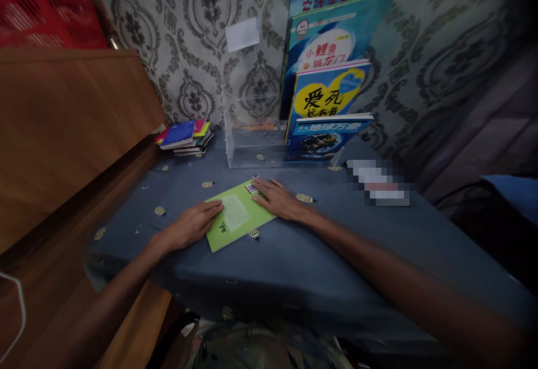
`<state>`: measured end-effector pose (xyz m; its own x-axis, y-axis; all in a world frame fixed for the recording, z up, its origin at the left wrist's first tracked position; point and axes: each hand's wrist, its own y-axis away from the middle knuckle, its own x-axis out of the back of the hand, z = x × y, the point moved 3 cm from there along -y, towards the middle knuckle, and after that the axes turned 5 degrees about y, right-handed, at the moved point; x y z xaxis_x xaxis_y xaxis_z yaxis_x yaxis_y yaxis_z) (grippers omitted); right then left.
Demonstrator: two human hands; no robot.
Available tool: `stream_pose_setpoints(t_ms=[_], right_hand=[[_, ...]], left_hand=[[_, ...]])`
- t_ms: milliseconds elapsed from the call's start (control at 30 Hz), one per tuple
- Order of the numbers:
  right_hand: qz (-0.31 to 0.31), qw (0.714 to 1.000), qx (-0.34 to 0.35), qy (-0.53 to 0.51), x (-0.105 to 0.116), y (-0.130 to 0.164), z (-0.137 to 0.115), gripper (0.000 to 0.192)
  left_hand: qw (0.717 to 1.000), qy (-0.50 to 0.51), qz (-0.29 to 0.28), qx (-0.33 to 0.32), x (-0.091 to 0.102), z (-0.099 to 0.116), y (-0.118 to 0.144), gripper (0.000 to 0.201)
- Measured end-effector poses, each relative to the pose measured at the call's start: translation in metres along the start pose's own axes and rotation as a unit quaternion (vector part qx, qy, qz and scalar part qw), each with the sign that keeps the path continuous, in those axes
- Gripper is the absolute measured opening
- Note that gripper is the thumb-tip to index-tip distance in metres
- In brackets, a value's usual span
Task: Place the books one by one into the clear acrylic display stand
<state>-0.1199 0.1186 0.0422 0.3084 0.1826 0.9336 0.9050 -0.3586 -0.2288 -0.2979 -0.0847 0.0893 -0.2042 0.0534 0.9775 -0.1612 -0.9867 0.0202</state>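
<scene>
Pressing flat on a thin green booklet (237, 215), both hands, on a table draped in dull blue-grey cloth (336, 257) dotted with small pale round motifs. Far left: red slatted plastic crate (46, 7) above a smooth brown wooden panel (71, 128). Further along, at the cloth's back edge: low stack of small books (185, 136), covers blue, pink and yellow. Left hand (191, 226) laid palm down, fingers straight and together, tips resting on the booklet's left edge; nothing gripped. Booklet glossy, rectangular, lying askew near the table's middle, pale text block on its cover. Right hand (279, 198) likewise spread and flat, fingertips on the booklet's upper right corner, beside a small printed label; nothing clasped. Behind the hands: clear acrylic rack (252, 144), rigid and boxy, just beside tall picture books (332, 77) standing upright in blue and yellow against grey damask wallpaper (202, 32). Small white card (242, 33) stuck to that wall. Right of the books, on the cloth: a blurred patch, unreadable.
</scene>
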Motion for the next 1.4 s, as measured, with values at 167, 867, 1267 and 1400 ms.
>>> stream_pose_setpoints(t_ms=[167, 867, 1267, 1400], right_hand=[[0.022, 1.000, -0.012, -0.015, 0.001, 0.004, 0.002, 0.051], [0.110, 0.963, -0.080, -0.233, 0.010, 0.003, 0.025, 0.044], [0.146, 0.933, -0.104, -0.313, 0.017, 0.012, 0.019, 0.038], [0.130, 0.918, -0.114, -0.358, 0.019, 0.031, 0.018, 0.036]], left_hand=[[1.000, -0.010, 0.014, -0.016, -0.006, -0.006, -0.043, 0.046], [0.991, -0.089, 0.022, -0.093, -0.007, 0.068, -0.120, 0.028], [0.995, -0.097, 0.010, -0.005, -0.016, 0.106, -0.105, 0.021], [0.994, -0.105, -0.011, -0.014, -0.015, 0.108, -0.106, 0.023]])
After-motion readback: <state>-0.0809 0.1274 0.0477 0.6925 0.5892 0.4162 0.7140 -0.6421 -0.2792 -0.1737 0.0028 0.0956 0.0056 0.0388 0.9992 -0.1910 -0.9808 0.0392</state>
